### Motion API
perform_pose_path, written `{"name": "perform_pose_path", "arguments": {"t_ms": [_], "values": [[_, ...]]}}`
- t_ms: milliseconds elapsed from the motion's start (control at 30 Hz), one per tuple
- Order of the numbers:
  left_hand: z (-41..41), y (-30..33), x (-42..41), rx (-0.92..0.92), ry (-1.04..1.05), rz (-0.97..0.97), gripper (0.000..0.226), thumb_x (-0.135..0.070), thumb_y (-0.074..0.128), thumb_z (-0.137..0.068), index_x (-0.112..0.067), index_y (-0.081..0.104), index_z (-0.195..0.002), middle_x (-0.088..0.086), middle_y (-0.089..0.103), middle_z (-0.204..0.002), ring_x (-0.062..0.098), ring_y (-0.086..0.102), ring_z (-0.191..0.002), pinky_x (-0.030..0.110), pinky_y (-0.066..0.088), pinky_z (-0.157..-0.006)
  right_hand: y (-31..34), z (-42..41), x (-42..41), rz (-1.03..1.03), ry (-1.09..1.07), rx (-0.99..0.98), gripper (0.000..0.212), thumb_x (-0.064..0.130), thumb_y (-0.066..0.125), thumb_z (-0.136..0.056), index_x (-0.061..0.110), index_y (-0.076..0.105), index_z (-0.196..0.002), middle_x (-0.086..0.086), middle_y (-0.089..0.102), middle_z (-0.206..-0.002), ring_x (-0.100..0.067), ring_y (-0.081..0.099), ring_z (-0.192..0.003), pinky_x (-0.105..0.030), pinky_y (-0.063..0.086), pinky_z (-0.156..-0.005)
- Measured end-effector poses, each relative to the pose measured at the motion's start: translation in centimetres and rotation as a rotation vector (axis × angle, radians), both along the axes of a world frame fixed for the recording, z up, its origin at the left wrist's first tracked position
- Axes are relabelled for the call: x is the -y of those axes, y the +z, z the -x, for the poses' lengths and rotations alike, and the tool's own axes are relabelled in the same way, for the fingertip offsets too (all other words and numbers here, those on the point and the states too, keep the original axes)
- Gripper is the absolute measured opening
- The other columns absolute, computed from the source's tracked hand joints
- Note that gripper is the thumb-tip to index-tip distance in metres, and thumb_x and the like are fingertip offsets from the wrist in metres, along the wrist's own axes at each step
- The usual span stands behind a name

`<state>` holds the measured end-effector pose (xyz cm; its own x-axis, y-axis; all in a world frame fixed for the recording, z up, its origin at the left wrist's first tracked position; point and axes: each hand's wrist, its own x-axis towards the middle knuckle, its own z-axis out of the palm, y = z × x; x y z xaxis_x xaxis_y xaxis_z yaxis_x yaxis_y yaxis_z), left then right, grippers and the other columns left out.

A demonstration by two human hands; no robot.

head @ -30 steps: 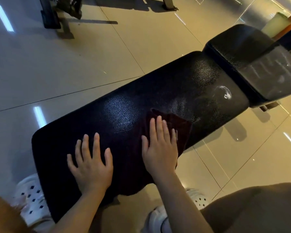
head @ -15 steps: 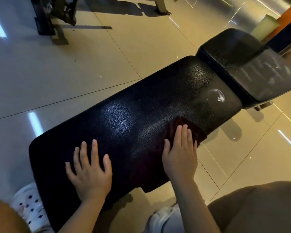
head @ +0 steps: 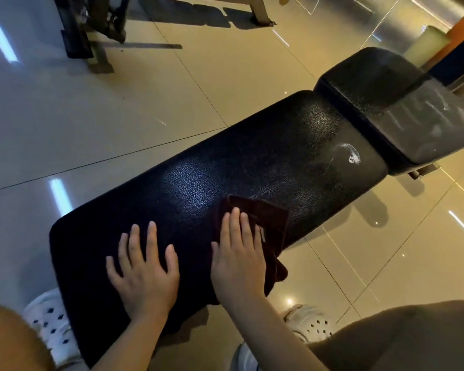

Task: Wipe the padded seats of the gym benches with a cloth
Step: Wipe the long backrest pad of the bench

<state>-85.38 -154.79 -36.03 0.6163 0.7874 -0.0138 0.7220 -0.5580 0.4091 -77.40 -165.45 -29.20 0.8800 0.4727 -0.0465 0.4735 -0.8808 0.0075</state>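
Cloth: dark maroon, folded and rumpled, lying flat on the near-right part of the long black seat pad, its lower corner hanging over the pad's near edge. Right hand sits on top of it, grip apart: fingers straight and close together, palm down, pressing the cloth onto the pad, nothing curled round it. Left hand just beside it, to the left, also grip apart, fingers spread flat on bare pad, not touching the cloth. Pad is black textured vinyl, glossy in the middle, with a faint hazy streak and a small white smear near its far right end, well apart from the cloth. Beyond that end, a second shorter pad set at an angle, with pale streaks on its right half. Under the near edge: white perforated shoes, one at left, one at right. Glossy beige tile floor all round; dark metal equipment legs at top left.
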Motion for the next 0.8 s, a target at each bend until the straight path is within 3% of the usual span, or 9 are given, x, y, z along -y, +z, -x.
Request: {"name": "perform_pose_path", "arguments": {"t_ms": [33,133,200,300,400,567,700,800], "values": [[0.1,-0.1,0.0,0.000,0.001,0.000,0.064,-0.049,0.023,-0.092,-0.021,0.034,-0.148,0.015,0.034,-0.152,0.033,0.028,-0.141,0.061,0.020,-0.109,0.2,-0.3,-0.4,0.023,0.056,-0.036,0.060,0.041,0.027,-0.096,0.009,0.045,-0.144,-0.011,0.041,-0.151,-0.025,0.037,-0.141,-0.046,0.023,-0.114],[0.3,-0.1,0.1,0.005,0.001,-0.012,0.063,-0.049,0.024,-0.092,-0.021,0.035,-0.147,0.015,0.035,-0.151,0.033,0.029,-0.141,0.061,0.020,-0.109,1.3,-4.1,0.4,0.086,0.117,-0.062,0.068,0.056,0.012,-0.098,0.020,0.004,-0.156,-0.001,-0.002,-0.163,-0.017,-0.004,-0.150,-0.039,-0.007,-0.119],[0.2,-0.1,0.1,0.014,0.005,-0.021,0.063,-0.049,0.025,-0.092,-0.020,0.036,-0.147,0.015,0.036,-0.151,0.034,0.030,-0.140,0.061,0.021,-0.109,2.4,-8.2,1.8,0.080,0.008,0.005,0.069,0.060,0.006,-0.098,0.023,-0.005,-0.155,0.002,-0.010,-0.163,-0.015,-0.011,-0.150,-0.037,-0.009,-0.120],[0.1,-0.1,0.0,0.015,0.012,-0.022,0.063,-0.049,0.025,-0.091,-0.021,0.036,-0.147,0.014,0.036,-0.151,0.033,0.030,-0.140,0.060,0.021,-0.109,4.0,-12.6,3.9,0.110,-0.155,0.049,0.071,0.061,0.011,-0.098,0.021,-0.001,-0.156,0.001,-0.006,-0.164,-0.017,-0.006,-0.151,-0.039,-0.003,-0.122],[0.1,-0.1,0.0,0.025,0.012,-0.026,0.063,-0.049,0.026,-0.091,-0.021,0.036,-0.147,0.015,0.037,-0.150,0.034,0.031,-0.139,0.061,0.021,-0.108,3.6,-12.6,3.5,0.095,-0.176,0.082,0.074,0.059,0.004,-0.097,0.015,0.003,-0.157,-0.005,-0.001,-0.164,-0.022,-0.002,-0.151,-0.043,-0.002,-0.122],[0.1,-0.2,-0.1,0.033,0.014,-0.024,0.063,-0.048,0.027,-0.090,-0.020,0.037,-0.146,0.016,0.038,-0.149,0.035,0.032,-0.138,0.062,0.024,-0.107,-0.2,-4.9,-0.9,-0.007,0.074,0.090,0.073,0.055,0.025,-0.094,0.009,0.033,-0.150,-0.012,0.026,-0.158,-0.028,0.022,-0.147,-0.048,0.011,-0.116],[0.1,-0.2,0.0,0.030,0.002,-0.035,0.063,-0.047,0.029,-0.090,-0.020,0.037,-0.146,0.016,0.038,-0.149,0.036,0.033,-0.138,0.062,0.025,-0.106,-1.9,0.1,-2.6,-0.020,0.195,0.027,0.065,0.053,0.030,-0.097,0.014,0.037,-0.149,-0.008,0.030,-0.157,-0.023,0.025,-0.146,-0.046,0.016,-0.113],[0.0,-0.2,-0.1,0.030,0.016,-0.027,0.063,-0.048,0.027,-0.090,-0.021,0.036,-0.146,0.015,0.037,-0.150,0.034,0.031,-0.139,0.061,0.023,-0.107,-1.5,-2.2,-1.5,-0.023,0.120,0.062,0.064,0.053,0.028,-0.096,0.017,0.040,-0.148,-0.006,0.036,-0.155,-0.021,0.033,-0.143,-0.042,0.017,-0.114]]}}
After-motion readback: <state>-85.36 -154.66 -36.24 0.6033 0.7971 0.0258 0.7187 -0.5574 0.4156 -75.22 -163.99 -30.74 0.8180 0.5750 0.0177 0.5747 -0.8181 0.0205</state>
